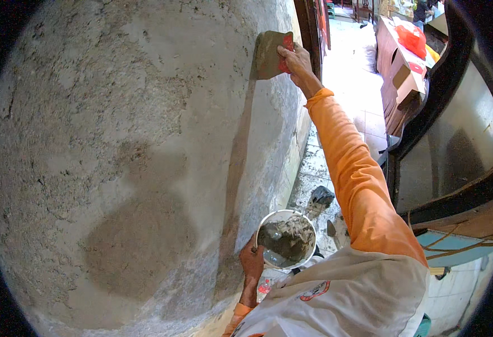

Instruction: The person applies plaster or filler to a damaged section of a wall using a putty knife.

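Holding a float [270,55] at the wall [212,112] near its far edge, the right grip [298,63] closes on its red side; the left grip [252,261] clasps a bucket [284,212], tiled floor [342,67] opening alongside.

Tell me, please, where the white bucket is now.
In the head view, the white bucket is low, right of centre, its rim in the left hand, near the wall.

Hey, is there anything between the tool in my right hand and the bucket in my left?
Nothing visible. The way from the tool in the right hand, up at the wall, down to the bucket in the left hand looks open. The dark lump lies on the floor, right of that line.
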Demonstrator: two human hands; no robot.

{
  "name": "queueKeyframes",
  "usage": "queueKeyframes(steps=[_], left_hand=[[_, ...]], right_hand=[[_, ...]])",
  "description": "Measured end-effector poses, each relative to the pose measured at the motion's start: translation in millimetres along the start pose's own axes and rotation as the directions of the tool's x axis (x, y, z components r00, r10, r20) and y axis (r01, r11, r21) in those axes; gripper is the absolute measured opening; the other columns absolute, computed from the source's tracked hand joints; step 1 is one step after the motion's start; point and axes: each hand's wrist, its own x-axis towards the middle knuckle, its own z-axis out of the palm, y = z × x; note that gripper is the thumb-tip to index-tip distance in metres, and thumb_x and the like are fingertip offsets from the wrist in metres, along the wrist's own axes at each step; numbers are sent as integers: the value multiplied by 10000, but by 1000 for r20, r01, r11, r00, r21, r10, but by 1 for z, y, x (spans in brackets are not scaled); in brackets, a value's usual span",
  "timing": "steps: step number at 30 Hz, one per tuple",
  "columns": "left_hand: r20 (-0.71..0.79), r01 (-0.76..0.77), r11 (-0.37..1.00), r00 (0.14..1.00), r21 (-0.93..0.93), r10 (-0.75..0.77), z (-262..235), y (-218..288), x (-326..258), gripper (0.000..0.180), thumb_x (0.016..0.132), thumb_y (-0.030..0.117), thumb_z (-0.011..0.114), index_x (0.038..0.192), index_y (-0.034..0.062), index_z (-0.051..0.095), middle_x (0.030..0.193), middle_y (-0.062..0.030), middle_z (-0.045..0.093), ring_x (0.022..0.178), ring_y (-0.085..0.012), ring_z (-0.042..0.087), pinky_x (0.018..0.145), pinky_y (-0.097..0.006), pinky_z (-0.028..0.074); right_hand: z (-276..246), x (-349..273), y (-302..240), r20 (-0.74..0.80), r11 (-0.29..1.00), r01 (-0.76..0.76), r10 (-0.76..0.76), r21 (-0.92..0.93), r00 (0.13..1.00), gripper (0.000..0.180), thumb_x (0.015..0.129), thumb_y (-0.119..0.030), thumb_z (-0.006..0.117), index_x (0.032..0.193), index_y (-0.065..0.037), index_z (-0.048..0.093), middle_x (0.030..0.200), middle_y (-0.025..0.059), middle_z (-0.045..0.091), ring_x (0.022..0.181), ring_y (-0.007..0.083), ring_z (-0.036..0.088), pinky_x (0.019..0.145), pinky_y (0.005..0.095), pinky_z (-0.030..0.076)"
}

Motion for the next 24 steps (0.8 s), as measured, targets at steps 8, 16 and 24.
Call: queueKeyframes(steps=[8,16,24], left_hand=[[7,47,979,999,200,-50,-13,-26,-14,577,857,111,661,1430,55,623,915,-214,721,773,-272,685,760,-392,541],[-113,-198,980,974,3,197,-26,-49,-24,510,862,115,647,1367,45,658,855,-210,696,700,-275,640,720,-392,525],[1,-182,975,983,-131,183,-48,-56,-34,504,879,95,626,1376,16,636,1112,-250,730,919,-355,734,856,-417,552]], right_hand=[[39,-14,-18,115,995,23,-12,-94,993,311,1002,-96,671,1275,50,659,1127,92,719,969,180,689,892,335,573],[73,-28,-46,86,987,65,-53,-145,995,289,976,-63,680,1238,59,665,1113,111,724,941,201,707,868,350,598],[111,-49,-84,159,974,108,-76,-201,984,294,967,-68,693,1226,61,647,1084,109,730,875,208,728,788,356,627]])
